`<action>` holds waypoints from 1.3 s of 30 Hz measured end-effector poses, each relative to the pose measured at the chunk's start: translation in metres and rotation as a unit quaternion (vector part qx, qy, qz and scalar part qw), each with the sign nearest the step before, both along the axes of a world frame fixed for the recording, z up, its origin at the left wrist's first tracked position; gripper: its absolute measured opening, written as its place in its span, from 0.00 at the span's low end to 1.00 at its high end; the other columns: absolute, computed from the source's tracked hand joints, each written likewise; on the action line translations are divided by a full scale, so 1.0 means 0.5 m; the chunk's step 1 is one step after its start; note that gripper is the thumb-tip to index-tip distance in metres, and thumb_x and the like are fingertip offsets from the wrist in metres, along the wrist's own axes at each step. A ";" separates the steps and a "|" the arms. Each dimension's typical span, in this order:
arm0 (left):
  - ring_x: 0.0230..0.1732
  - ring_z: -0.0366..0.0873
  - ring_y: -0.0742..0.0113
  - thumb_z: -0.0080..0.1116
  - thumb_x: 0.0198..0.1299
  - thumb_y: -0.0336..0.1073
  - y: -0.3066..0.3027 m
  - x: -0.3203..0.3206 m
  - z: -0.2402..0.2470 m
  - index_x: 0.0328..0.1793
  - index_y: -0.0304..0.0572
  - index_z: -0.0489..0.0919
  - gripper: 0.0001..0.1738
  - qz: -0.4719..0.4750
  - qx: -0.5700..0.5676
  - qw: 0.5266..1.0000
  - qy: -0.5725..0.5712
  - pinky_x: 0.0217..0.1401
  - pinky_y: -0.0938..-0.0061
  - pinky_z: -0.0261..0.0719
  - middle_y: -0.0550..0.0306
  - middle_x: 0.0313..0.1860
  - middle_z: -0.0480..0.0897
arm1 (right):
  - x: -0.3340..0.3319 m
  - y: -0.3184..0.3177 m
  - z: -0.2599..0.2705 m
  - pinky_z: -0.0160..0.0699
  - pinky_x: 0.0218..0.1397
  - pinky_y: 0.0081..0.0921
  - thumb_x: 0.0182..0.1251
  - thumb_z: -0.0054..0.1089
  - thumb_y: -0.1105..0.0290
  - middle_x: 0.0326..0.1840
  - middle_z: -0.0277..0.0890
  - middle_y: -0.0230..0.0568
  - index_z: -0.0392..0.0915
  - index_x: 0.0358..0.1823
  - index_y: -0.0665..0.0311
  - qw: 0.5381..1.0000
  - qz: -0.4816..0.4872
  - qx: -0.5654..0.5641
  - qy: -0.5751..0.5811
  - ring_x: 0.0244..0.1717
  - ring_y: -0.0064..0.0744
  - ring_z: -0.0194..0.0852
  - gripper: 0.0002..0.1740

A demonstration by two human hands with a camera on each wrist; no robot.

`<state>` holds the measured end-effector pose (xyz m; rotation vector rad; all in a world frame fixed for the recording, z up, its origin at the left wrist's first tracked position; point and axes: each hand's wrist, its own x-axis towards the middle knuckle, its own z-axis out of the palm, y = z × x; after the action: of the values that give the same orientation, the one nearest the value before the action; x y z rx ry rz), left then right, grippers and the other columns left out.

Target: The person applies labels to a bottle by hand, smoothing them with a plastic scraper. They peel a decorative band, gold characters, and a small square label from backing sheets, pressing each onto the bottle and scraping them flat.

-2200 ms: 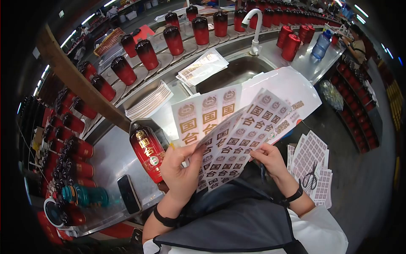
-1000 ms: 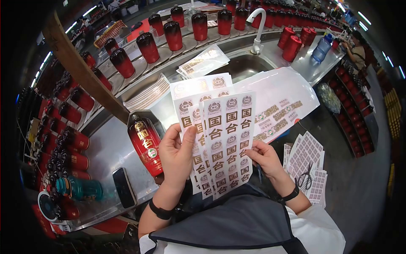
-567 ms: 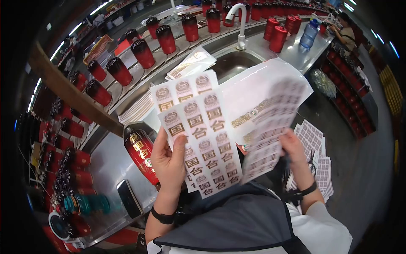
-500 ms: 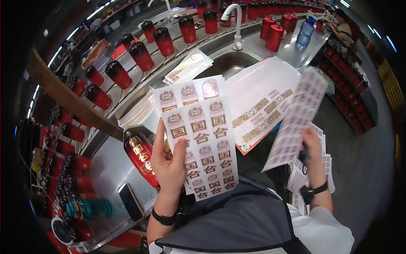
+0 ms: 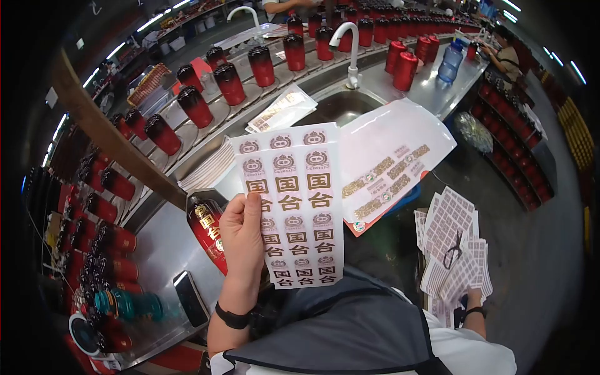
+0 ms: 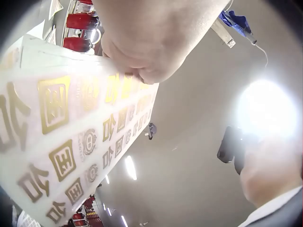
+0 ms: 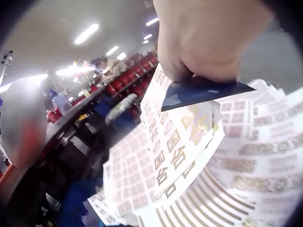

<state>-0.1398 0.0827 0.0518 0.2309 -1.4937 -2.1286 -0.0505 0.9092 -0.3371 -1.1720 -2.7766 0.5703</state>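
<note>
Lowers right hand (image 5: 473, 299), aloft half a second ago, to the side pile (image 5: 453, 250) of sheets, pinching a blue scraper (image 7: 203, 92); grips full label sheets (image 5: 294, 200) upright in left hand (image 5: 242, 234), none yet peeled.

Head view is bright and even: strip lights (image 5: 159, 19) overhead, corners swallowed by black fisheye vignette, the rows at the rim bending hard. The steel surface (image 5: 156, 244) gives a soft sheen and no hard shadows. The label sheet (image 5: 294, 206) reads crisp. In the left wrist view a lamp (image 6: 267, 111) blooms into white glare, the left hand (image 6: 156, 38) is a close blur, and the gold print beside it washes out. In the right wrist view the right hand (image 7: 208, 38) is out of focus, the blue blade (image 7: 203, 92) it pinches is fairly sharp, and the stacked sheets (image 7: 246, 156) smear toward the lower edge.
</note>
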 end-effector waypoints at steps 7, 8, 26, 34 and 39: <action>0.33 0.81 0.77 0.53 0.75 0.45 -0.008 0.019 0.009 0.44 0.35 0.83 0.19 -0.011 0.040 0.999 0.023 0.37 0.82 0.79 0.57 0.36 0.87 | -0.346 -0.378 0.412 0.63 0.26 0.17 0.73 0.56 0.62 0.22 0.73 0.28 0.84 0.36 0.67 0.934 0.224 -0.214 0.179 0.23 0.15 0.67 0.15; 0.35 0.83 0.75 0.52 0.75 0.47 -0.005 0.022 0.018 0.46 0.35 0.83 0.20 -0.009 0.061 0.998 0.026 0.39 0.81 0.80 0.56 0.38 0.87 | -0.369 -0.517 0.490 0.59 0.26 0.16 0.73 0.55 0.63 0.21 0.69 0.24 0.84 0.38 0.64 0.887 0.208 -0.340 0.232 0.23 0.14 0.63 0.13; 0.33 0.84 0.72 0.51 0.74 0.53 -0.081 0.038 0.005 0.40 0.34 0.84 0.26 0.055 0.121 0.991 0.018 0.39 0.79 0.81 0.54 0.36 0.88 | -0.323 -1.218 0.925 0.68 0.29 0.17 0.70 0.62 0.64 0.36 0.85 0.36 0.78 0.61 0.64 0.540 0.733 -0.413 0.022 0.22 0.13 0.66 0.21; 0.42 0.83 0.68 0.40 0.77 0.58 -0.137 0.044 -0.003 0.47 0.32 0.82 0.33 0.074 0.015 0.997 0.024 0.49 0.73 0.80 0.49 0.45 0.86 | -0.415 -1.355 0.889 0.78 0.37 0.25 0.68 0.65 0.60 0.33 0.86 0.44 0.85 0.44 0.68 0.595 0.727 -0.324 0.113 0.31 0.23 0.81 0.17; 0.66 0.74 0.57 0.40 0.78 0.48 -0.197 0.101 0.045 0.69 0.33 0.69 0.27 0.236 -0.169 0.953 0.087 0.68 0.65 0.71 0.46 0.65 0.77 | -0.727 -1.322 0.997 0.82 0.47 0.40 0.63 0.60 0.65 0.40 0.84 0.48 0.86 0.48 0.52 0.646 0.650 0.090 0.391 0.43 0.46 0.85 0.13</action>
<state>-0.0895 -0.0158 0.0741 0.2402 -1.4914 -1.4572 -0.4139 0.2483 0.1615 1.1131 -2.2252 0.5653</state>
